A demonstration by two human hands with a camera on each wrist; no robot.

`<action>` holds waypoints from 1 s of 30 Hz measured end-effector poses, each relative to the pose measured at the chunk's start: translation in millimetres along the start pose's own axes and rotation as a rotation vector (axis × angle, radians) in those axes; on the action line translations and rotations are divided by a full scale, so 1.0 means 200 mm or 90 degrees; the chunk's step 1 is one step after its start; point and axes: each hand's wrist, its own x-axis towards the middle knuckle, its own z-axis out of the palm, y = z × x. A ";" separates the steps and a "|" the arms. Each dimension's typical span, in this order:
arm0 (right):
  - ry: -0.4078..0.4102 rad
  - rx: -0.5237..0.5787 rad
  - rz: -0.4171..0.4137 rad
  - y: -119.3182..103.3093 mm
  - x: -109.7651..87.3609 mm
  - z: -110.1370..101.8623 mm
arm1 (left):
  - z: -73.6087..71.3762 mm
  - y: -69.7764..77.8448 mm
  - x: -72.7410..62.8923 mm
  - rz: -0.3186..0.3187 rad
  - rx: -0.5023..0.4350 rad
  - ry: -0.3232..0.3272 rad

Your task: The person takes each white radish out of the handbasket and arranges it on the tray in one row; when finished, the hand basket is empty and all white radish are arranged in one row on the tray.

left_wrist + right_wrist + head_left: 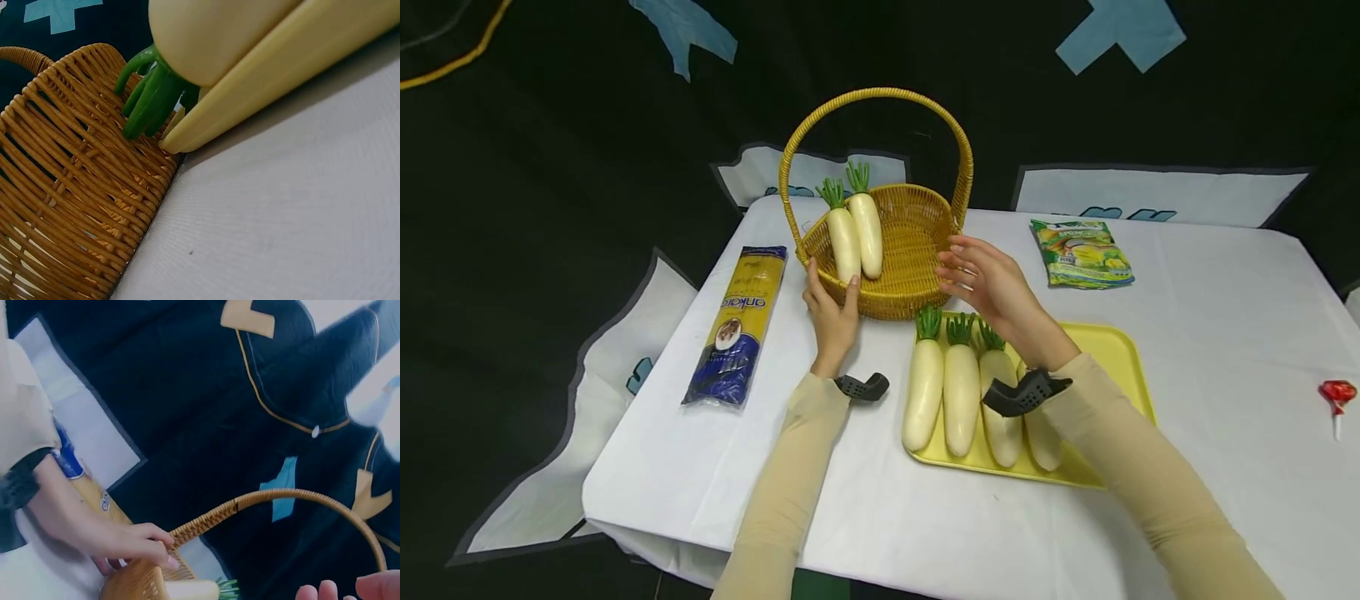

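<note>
Toward the far edge of the desk: one wicker basket, golden brown, its tall handle arching overhead.
Basket contents: two white radishes with green tops, side by side, leaning against the left part of the basket, tops above the rim.
Left hand: gripping the front-left rim of the basket, fingers bent over it near the foot of the handle, thumb close to the nearer radish.
Right hand: fingers loosely bent and spread, holding nothing; just beside the basket's right side, contact with the rim unclear.
Yellow tray: rectangular, low-rimmed, in front of the basket and to its right, partly under the right forearm.
Tray contents: four more radishes in a row, green tops toward the basket; the rightmost partly hidden by the right wrist.
Long packet: yellow and blue, marked "ankara", flat on the desk left of the basket.
Green packet: printed in yellow and green, lying beyond the tray.
Lollipop: red wrapper, white stick, well apart at the far right.
Desk covering: white cloth.
Backdrop: black fabric with pale blue patches.
</note>
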 end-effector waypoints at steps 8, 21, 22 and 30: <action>0.087 0.084 0.078 0.03 0.25 0.10 | -0.01 0.00 0.00 -0.001 0.003 0.004; 0.157 -0.009 0.114 0.05 0.55 0.23 | -0.01 0.02 -0.02 -0.015 0.013 -0.002; 0.163 -0.019 0.114 0.05 0.57 0.23 | -0.01 0.03 -0.02 -0.018 0.015 -0.002; 0.190 -0.078 0.153 0.07 0.68 0.23 | -0.02 0.03 -0.03 -0.031 0.029 -0.004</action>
